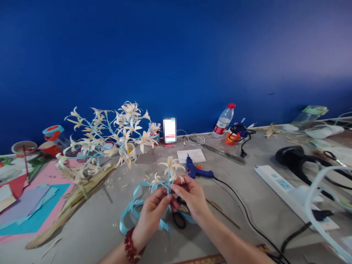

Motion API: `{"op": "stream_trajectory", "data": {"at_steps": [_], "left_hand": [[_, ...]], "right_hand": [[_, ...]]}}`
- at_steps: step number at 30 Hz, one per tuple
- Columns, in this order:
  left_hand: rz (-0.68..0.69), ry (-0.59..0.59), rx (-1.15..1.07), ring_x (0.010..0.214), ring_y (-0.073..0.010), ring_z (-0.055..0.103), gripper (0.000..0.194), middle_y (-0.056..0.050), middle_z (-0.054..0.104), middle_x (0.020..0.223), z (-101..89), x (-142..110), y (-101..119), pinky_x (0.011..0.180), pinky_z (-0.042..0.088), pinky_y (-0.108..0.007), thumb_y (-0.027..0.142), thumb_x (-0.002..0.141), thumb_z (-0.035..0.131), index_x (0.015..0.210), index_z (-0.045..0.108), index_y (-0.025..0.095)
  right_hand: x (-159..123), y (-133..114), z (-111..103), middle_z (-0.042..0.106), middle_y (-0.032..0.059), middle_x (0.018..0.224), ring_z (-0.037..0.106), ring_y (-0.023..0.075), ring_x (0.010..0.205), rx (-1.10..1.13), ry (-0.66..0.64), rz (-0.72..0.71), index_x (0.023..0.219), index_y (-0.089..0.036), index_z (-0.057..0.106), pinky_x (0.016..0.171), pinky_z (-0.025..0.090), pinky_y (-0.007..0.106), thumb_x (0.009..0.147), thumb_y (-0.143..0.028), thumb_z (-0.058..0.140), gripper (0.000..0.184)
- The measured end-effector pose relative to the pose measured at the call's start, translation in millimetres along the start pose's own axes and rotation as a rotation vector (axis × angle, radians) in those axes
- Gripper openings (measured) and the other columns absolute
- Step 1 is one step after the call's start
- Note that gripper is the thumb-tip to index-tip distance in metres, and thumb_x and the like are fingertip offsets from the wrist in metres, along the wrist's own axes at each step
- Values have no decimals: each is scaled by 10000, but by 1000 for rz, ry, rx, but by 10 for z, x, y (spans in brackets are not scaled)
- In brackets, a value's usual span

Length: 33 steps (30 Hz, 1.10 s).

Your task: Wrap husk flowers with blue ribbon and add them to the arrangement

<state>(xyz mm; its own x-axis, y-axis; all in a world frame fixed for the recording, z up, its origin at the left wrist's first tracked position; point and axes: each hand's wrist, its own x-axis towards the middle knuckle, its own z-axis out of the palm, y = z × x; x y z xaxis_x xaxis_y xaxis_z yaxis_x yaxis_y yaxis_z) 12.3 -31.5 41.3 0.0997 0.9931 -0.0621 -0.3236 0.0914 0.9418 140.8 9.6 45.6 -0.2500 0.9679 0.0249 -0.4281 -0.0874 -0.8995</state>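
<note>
My left hand [152, 212] and my right hand [191, 194] meet over the grey table [104, 234], both pinched on the blue stem of a small cream paper-flower sprig [171, 167]. Light blue ribbon [131, 212] loops down from the stem and lies curled on the table under my left hand. A red bead bracelet [130, 245] sits on my left wrist. Black scissors [178, 218] lie on the table just below my hands. A blue glue gun [195, 169] rests right behind the sprig, apart from my fingers.
A large branch of cream flowers [110, 135] and dried husks [71, 205] lie at left, beside coloured paper sheets [27, 212]. Behind are a phone [169, 130], white cable [194, 139] and water bottle [224, 120]. A white power strip [286, 192] and black cords lie at right.
</note>
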Motion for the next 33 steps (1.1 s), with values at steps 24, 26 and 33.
{"op": "stream_trajectory", "data": {"at_steps": [24, 26, 33], "left_hand": [[106, 182, 85, 657, -143, 565, 253, 7, 636, 685, -63, -2, -57, 665, 475, -234, 420, 827, 628, 752, 661, 181], [99, 184, 52, 685, -144, 565, 242, 1, 637, 714, -80, 0, -80, 689, 477, -236, 406, 836, 622, 771, 668, 177], [110, 42, -37, 612, -136, 576, 246, -9, 642, 657, -51, -54, -50, 625, 469, -228, 403, 859, 603, 772, 635, 175]], "right_hand": [[-101, -26, -34, 602, 34, 803, 576, 171, 748, -655, -48, -654, 797, -196, 641, 688, 451, 280, 808, -199, 608, 35], [-103, -17, -48, 615, 40, 823, 588, 176, 765, -663, -69, -676, 827, -201, 651, 706, 460, 288, 804, -179, 609, 53], [46, -50, -163, 613, 47, 875, 586, 189, 809, -472, -227, -537, 917, -209, 650, 743, 483, 315, 763, -174, 627, 159]]}}
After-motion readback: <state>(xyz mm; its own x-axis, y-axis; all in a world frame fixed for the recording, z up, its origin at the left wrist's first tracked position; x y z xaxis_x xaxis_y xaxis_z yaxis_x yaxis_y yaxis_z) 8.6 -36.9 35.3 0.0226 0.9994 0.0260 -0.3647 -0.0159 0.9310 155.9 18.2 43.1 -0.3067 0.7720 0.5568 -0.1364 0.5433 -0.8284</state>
